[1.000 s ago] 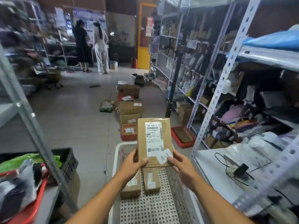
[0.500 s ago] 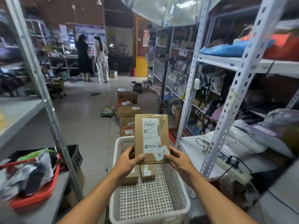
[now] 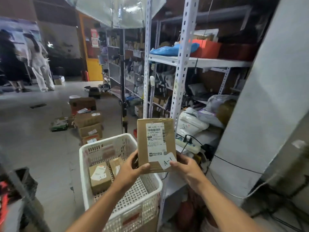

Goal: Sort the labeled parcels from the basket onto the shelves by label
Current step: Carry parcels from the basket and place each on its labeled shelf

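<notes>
Your left hand [image 3: 132, 168] and right hand [image 3: 185, 166] pinch the bottom corners of the A-1 parcel [image 3: 156, 144] upright above the white basket [image 3: 103, 148], and your view has swung right toward the shelving [image 3: 197, 61], suggesting placement follows.

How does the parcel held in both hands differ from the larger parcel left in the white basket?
The held parcel stands upright above the basket, gripped at its lower edge by the left hand and right hand; the basket parcel lies flat on the basket floor, untouched. The held parcel's tag reads A-1 clearly; the basket parcel's tag starts with A, the rest illegible. Both are brown cardboard with white shipping labels.
</notes>
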